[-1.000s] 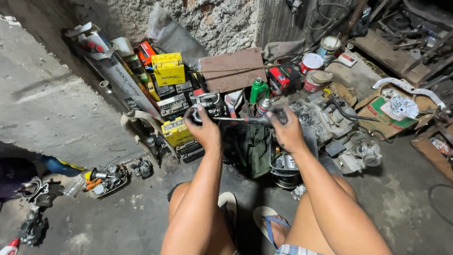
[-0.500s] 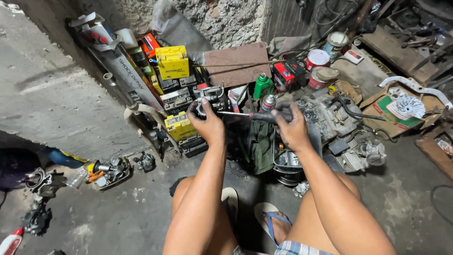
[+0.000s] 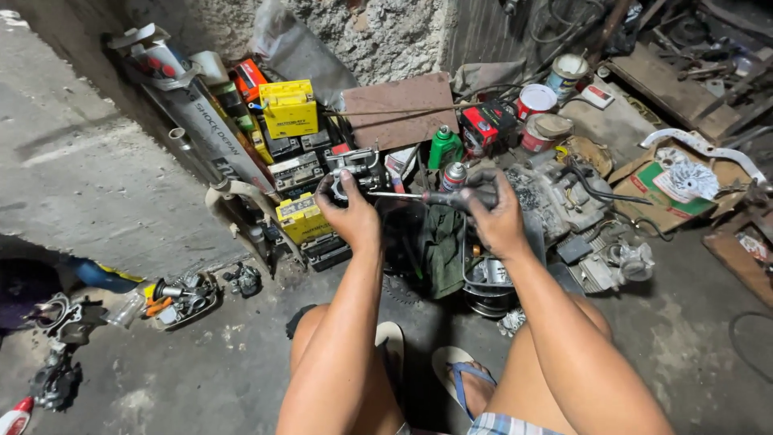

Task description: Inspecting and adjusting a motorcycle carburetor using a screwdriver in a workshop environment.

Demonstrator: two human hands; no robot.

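Note:
My left hand (image 3: 348,211) grips a small metal engine part (image 3: 353,171) held up in front of me. My right hand (image 3: 493,216) is closed around the dark handle of a screwdriver (image 3: 439,196). Its thin shaft runs left and its tip meets the metal part. Both hands hover above a dark green rag (image 3: 441,246) and a metal pot (image 3: 485,278) of parts on the floor. My bare knees and feet in flip-flops (image 3: 460,379) are below.
Yellow and black batteries (image 3: 287,109) lean stacked against the rough wall. A green bottle (image 3: 443,147), red-and-white cans (image 3: 535,101) and an engine block (image 3: 564,197) sit behind. A cardboard box (image 3: 672,187) lies right. Loose parts (image 3: 179,296) lie left on the concrete.
Both hands have shifted slightly right and lower in view, still holding the part and screwdriver together. The camera has drifted a little.

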